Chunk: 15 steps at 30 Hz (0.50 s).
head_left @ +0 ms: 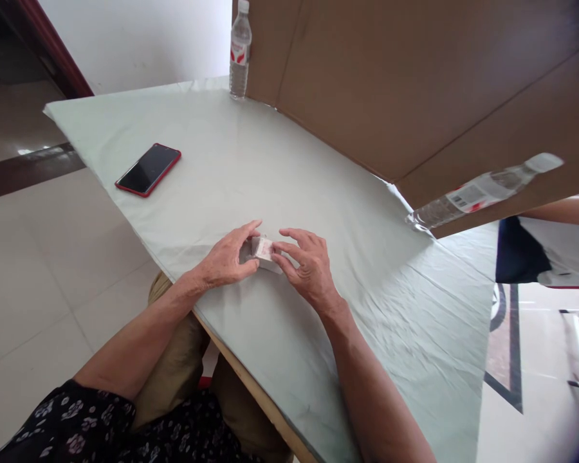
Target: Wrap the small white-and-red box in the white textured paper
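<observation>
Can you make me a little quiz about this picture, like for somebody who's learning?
1. True or false: the phone lies nearer the left hand than the right hand.
2. How many bottles are beside the cardboard?
3. What is between the hands?
a) a cup
b) a small pale boxlike thing
c) a spoon

Key: 1. True. 2. Two. 3. b.

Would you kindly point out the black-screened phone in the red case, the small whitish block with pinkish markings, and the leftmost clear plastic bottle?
Black-screened phone in the red case (148,169): head view, middle of the screen.
Small whitish block (264,249): head view, upper face.
Leftmost clear plastic bottle (240,54): head view, on the label.
</observation>
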Each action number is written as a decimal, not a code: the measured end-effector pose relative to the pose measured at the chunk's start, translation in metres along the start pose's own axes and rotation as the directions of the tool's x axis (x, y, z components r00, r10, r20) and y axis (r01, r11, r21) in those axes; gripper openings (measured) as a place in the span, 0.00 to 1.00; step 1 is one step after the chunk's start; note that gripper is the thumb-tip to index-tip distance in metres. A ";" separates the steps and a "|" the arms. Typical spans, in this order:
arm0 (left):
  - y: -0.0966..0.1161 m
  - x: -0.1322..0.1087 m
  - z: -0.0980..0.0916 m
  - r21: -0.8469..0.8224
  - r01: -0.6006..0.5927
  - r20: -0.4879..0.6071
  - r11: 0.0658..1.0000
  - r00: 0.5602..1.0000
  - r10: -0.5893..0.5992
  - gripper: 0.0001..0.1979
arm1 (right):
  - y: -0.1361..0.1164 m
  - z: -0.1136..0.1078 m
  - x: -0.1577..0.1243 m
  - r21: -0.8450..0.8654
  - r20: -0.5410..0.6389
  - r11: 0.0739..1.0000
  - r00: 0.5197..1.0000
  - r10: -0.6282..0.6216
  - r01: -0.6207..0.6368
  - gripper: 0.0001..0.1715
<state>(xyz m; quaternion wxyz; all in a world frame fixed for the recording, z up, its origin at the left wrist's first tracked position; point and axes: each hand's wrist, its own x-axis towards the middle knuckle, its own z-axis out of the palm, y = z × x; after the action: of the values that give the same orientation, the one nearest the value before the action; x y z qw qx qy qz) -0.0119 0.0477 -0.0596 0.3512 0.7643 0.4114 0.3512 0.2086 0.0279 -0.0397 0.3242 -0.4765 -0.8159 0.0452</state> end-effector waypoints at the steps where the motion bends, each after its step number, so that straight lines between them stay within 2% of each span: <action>1: 0.000 0.000 0.000 -0.004 -0.004 0.001 1.000 1.000 0.004 0.41 | -0.001 0.000 0.003 -0.028 0.020 0.999 1.000 -0.017 0.017 0.08; 4: -0.001 0.002 0.002 -0.015 -0.013 -0.004 1.000 1.000 0.013 0.38 | -0.004 0.004 0.009 -0.062 0.044 0.997 0.998 -0.041 0.044 0.10; 9: -0.002 0.003 0.003 -0.015 -0.023 -0.018 1.000 1.000 0.023 0.36 | -0.007 0.011 0.009 -0.072 -0.010 0.996 0.998 -0.054 0.054 0.14; 15: -0.001 0.002 0.002 -0.006 -0.008 -0.014 1.000 1.000 0.008 0.36 | -0.006 0.002 0.008 -0.091 0.005 0.991 0.996 -0.093 0.093 0.09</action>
<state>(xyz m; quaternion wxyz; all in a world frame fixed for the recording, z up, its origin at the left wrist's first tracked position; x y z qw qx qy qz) -0.0095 0.0491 -0.0612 0.3493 0.7624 0.4094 0.3593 0.1997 0.0317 -0.0353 0.3033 -0.4523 -0.8387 -0.0071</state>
